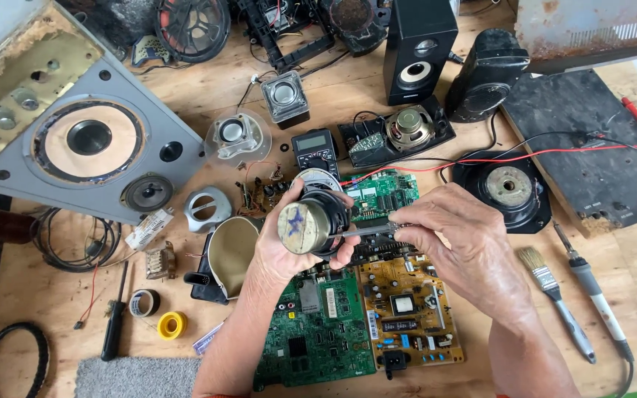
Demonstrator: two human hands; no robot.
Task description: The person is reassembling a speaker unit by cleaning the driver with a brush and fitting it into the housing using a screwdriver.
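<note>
My left hand (278,250) grips a small round speaker driver (311,221) with its magnet end facing up, held above the bench at the centre. My right hand (455,236) pinches a thin metal tool (366,231), and its tip touches the driver's side. Beneath both hands lie a green circuit board (318,332) and a yellow-brown circuit board (411,309). A second green board (381,193) lies just behind the driver, by a black multimeter (315,149).
A big grey speaker panel (75,147) fills the left. Loose drivers, a black speaker box (418,48) and a black amplifier case (591,147) with red and black wires sit behind. A paintbrush (554,291) and soldering iron (595,291) lie right; tape rolls (172,324) and a screwdriver (116,320) left.
</note>
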